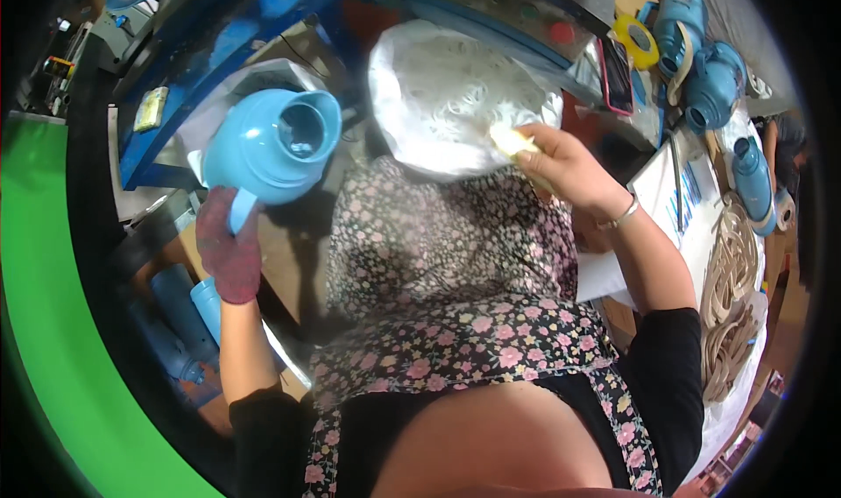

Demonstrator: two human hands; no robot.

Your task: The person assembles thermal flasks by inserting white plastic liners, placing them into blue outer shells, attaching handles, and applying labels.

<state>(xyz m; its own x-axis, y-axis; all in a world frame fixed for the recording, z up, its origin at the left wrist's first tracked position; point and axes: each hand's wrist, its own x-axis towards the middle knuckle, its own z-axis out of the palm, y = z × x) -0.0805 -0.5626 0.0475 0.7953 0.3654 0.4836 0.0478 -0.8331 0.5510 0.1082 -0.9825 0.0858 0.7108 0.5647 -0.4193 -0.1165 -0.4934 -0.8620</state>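
My left hand (229, 251), in a dark red glove, is closed round the handle of a light blue plastic jug (254, 152). The jug is tilted, so its spouted open mouth shows at upper right. My bare right hand (565, 167) pinches a small pale yellow, soft-looking piece (511, 141); its exact kind is blurred. That hand is over the right rim of a white plastic bag (392, 104), in front of my lap. Inside the bag lie many thin, whitish translucent rings (464, 95).
Blue machine framework (232, 51) stands ahead. At right are several blue jugs (714, 86), a roll of yellow tape (635, 42), a phone (616, 76) and bundled beige straps (731, 270). More blue cylinders (175, 296) lie low at left, beside a green surface (44, 279).
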